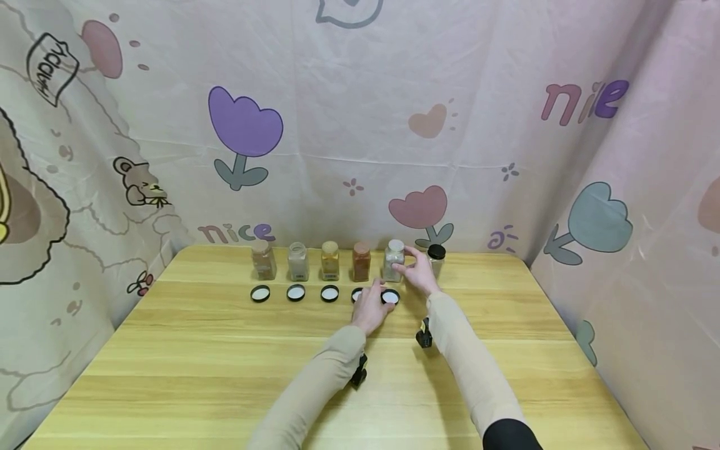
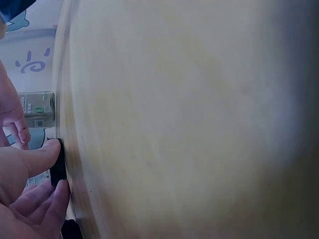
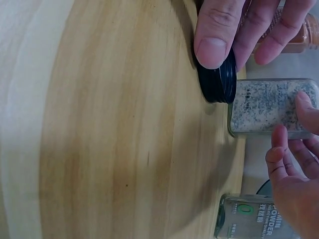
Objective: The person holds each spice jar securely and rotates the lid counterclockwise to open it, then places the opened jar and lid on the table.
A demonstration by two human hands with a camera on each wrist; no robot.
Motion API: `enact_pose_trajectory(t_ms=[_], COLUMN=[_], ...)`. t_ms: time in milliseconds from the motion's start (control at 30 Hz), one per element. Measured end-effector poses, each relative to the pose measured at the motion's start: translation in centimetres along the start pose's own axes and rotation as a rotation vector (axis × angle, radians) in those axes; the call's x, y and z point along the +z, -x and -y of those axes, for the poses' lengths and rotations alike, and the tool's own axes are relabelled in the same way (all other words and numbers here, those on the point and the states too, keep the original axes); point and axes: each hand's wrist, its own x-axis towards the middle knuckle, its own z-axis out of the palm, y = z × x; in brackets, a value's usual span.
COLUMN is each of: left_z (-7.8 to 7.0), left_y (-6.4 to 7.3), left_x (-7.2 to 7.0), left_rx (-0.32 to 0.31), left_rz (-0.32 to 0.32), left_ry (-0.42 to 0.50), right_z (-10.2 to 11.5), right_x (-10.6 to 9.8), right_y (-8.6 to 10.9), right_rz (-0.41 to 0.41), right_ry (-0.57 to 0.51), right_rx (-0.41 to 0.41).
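Observation:
My left hand (image 1: 370, 309) pinches a black jar lid (image 3: 218, 82) between thumb and fingers, low at the table in front of the fifth jar; the lid's white inside faces up. My right hand (image 1: 419, 273) holds that square glass jar (image 3: 269, 107), lidless and filled with speckled white and grey-blue grains. Its thumb lies across the jar's front, with other fingers at the right side. Just right of it stands a jar with a black lid (image 1: 436, 252), partly behind the right hand. A fourth lid (image 1: 356, 294) is half hidden by the left hand.
Left of the held jar stand lidless jars of brown (image 1: 263, 262), pale (image 1: 299, 264), yellow (image 1: 330, 262) and reddish powder (image 1: 361, 264). Upturned black lids (image 1: 260, 294) lie in a row before them. A printed cloth (image 1: 337, 125) hangs behind the wooden table (image 1: 197, 375).

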Motion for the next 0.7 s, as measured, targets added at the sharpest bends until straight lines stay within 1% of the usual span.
enact_pose_trajectory(t_ms=[100, 200, 367, 467, 533, 600, 700], left_z=[0.1, 0.1, 0.2, 0.0, -0.2, -0.4, -0.5], left_y=[-0.1, -0.1, 0.0, 0.1, 0.3, 0.4, 0.6], left_x=[0.1, 0.0, -0.4, -0.7, -0.8, -1.0, -1.4], left_rx=[0.005, 0.019, 0.025, 0.030, 0.033, 0.035, 0.033], left_rz=[-0.013, -0.012, 0.031, 0.042, 0.044, 0.039, 0.041], left_ry=[-0.020, -0.031, 0.022, 0.052, 0.056, 0.058, 0.083], right_z=[0.1, 0.1, -0.1, -0.2, -0.3, -0.3, -0.5], right_x=[-0.1, -0.1, -0.2, -0.3, -0.3, -0.3, -0.4], right_y=[0.1, 0.3, 0.7, 1.2, 1.5, 1.9, 2.3], right_rz=[0.002, -0.001, -0.014, -0.030, -0.067, -0.125, -0.264], right_ry=[-0.003, -0.005, -0.023, -0.036, -0.052, -0.107, -0.208], right_rx=[0.001, 0.002, 0.011, 0.008, -0.010, -0.034, -0.094])
